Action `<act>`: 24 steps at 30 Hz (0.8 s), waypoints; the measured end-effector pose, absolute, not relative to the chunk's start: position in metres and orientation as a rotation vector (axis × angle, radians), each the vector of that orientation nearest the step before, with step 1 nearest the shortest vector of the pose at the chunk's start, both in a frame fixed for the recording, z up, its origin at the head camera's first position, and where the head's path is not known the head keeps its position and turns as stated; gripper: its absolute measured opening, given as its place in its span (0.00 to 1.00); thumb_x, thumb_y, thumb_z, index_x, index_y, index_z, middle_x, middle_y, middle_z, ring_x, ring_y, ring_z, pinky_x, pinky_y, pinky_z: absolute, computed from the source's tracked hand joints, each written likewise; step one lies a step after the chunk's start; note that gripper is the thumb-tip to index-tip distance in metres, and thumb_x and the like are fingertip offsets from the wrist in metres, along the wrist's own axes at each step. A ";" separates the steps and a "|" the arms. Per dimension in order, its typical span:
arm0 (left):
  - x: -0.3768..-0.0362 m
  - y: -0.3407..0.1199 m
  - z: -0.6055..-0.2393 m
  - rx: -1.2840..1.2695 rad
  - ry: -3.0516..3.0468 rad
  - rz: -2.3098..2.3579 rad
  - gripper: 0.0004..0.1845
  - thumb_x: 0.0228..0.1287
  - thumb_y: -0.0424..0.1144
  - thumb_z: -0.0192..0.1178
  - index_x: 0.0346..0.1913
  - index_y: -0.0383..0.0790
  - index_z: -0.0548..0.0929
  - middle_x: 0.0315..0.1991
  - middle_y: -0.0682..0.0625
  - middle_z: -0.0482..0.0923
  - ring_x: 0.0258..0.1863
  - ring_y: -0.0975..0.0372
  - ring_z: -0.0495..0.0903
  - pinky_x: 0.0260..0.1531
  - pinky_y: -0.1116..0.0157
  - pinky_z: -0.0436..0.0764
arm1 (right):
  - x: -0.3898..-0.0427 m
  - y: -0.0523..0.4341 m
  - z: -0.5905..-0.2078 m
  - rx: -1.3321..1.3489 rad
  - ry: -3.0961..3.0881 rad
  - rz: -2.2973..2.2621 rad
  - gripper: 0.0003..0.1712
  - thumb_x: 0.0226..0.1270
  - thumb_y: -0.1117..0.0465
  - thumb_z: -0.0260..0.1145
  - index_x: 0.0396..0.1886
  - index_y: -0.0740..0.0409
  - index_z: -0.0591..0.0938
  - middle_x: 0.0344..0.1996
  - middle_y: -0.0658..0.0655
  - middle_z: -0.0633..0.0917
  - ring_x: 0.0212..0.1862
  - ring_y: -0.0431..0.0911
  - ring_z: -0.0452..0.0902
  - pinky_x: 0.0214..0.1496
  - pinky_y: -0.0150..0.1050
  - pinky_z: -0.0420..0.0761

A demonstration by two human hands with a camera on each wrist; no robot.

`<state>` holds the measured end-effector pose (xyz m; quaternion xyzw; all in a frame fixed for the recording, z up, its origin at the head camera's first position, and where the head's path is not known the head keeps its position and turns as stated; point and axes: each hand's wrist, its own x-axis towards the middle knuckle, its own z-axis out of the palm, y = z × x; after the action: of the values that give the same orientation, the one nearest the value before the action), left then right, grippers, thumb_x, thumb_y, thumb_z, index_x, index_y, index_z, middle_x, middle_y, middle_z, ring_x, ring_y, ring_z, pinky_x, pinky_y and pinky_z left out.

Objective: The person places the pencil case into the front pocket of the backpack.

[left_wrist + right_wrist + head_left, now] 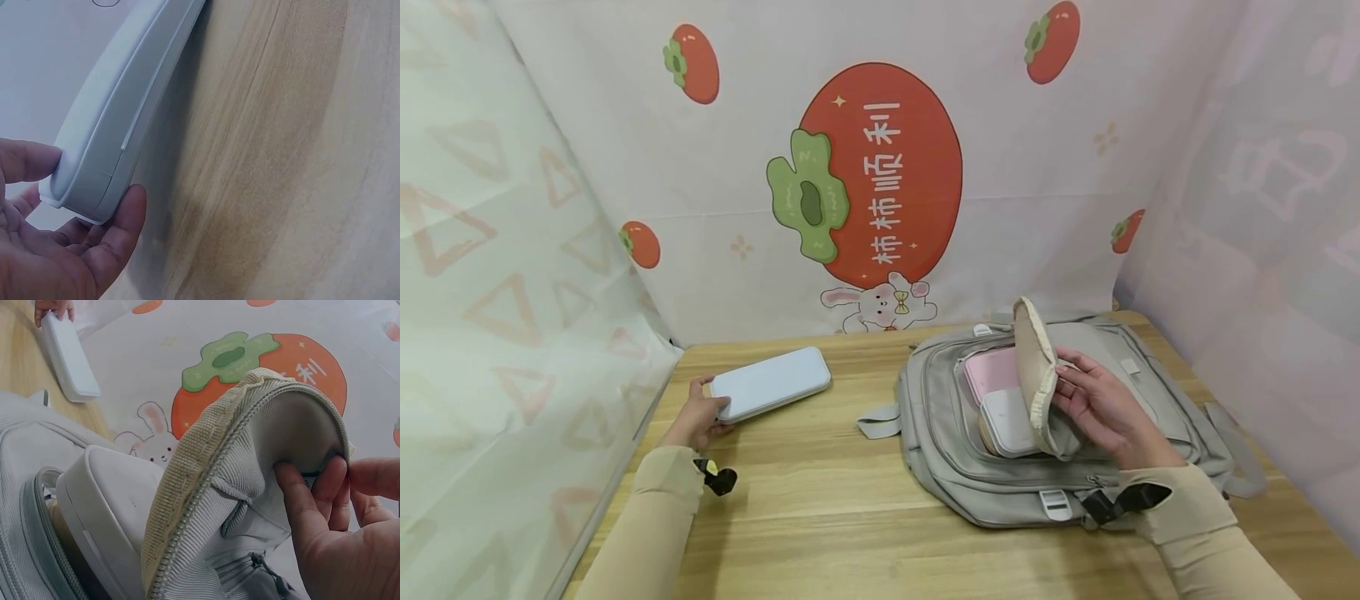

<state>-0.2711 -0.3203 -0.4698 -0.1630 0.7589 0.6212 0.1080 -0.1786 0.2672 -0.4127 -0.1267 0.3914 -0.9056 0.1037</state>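
Note:
A grey backpack [947, 450] lies flat on the wooden table [820, 500], its front pocket unzipped. My right hand [1093, 402] pinches the beige pocket flap [1036, 367] and holds it upright; the flap [250, 481] fills the right wrist view. Inside the pocket sit a pink case [991, 373] and a white case [1009, 421], the white case [106, 500] lying nearest the flap. My left hand [700, 414] grips the near end of a long white case [771, 382] lying on the table; thumb and fingers [119, 225] wrap its rounded end [94, 175].
A printed cloth backdrop [880, 167] with persimmons and a rabbit hangs behind the table. Translucent curtains close the left [490, 292] and right [1270, 250] sides. Backpack straps [878, 421] trail onto the table left of the bag.

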 end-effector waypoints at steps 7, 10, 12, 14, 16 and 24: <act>-0.267 -0.320 -0.466 -0.476 2.181 1.853 0.37 0.83 0.31 0.40 0.81 0.44 0.32 0.73 0.21 0.42 0.47 0.49 0.76 0.42 0.57 0.86 | -0.178 0.270 -0.412 -0.369 1.165 -2.659 0.20 0.83 0.74 0.46 0.54 0.60 0.84 0.50 0.58 0.85 0.51 0.47 0.85 0.51 0.39 0.84; -0.266 -0.319 -0.466 -0.477 2.146 1.882 0.37 0.83 0.31 0.40 0.82 0.46 0.32 0.73 0.21 0.43 0.49 0.49 0.76 0.44 0.57 0.86 | -0.178 0.270 -0.411 -0.356 1.176 -2.656 0.20 0.83 0.74 0.46 0.54 0.59 0.84 0.50 0.58 0.85 0.51 0.47 0.85 0.51 0.39 0.85; -0.265 -0.319 -0.467 -0.471 2.123 1.907 0.37 0.83 0.31 0.39 0.82 0.46 0.32 0.73 0.22 0.44 0.50 0.49 0.75 0.43 0.57 0.86 | -0.178 0.270 -0.411 -0.345 1.182 -2.655 0.20 0.83 0.73 0.46 0.54 0.59 0.84 0.50 0.58 0.85 0.51 0.47 0.85 0.51 0.39 0.85; -0.265 -0.319 -0.468 -0.459 2.103 1.928 0.36 0.84 0.32 0.38 0.82 0.47 0.31 0.72 0.22 0.46 0.51 0.48 0.75 0.43 0.58 0.86 | -0.178 0.271 -0.410 -0.335 1.187 -2.654 0.20 0.83 0.73 0.46 0.54 0.59 0.84 0.50 0.58 0.86 0.50 0.47 0.85 0.51 0.39 0.85; -0.265 -0.318 -0.469 -0.445 2.080 1.953 0.36 0.84 0.32 0.37 0.82 0.47 0.30 0.71 0.23 0.47 0.53 0.48 0.74 0.43 0.58 0.86 | -0.178 0.271 -0.410 -0.337 1.185 -2.654 0.20 0.83 0.73 0.46 0.54 0.59 0.84 0.50 0.58 0.86 0.50 0.47 0.85 0.51 0.39 0.85; -0.264 -0.316 -0.469 -0.384 1.986 2.039 0.37 0.84 0.32 0.36 0.82 0.49 0.26 0.76 0.22 0.35 0.66 0.40 0.62 0.48 0.59 0.85 | -0.177 0.272 -0.410 -0.320 1.197 -2.655 0.19 0.83 0.73 0.47 0.54 0.58 0.84 0.50 0.57 0.86 0.50 0.47 0.85 0.51 0.39 0.85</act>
<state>-0.2637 -0.3163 -0.4685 -0.1326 0.6851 0.7036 0.1344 -0.1767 0.2719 -0.4103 -0.1087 0.4061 -0.9012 0.1055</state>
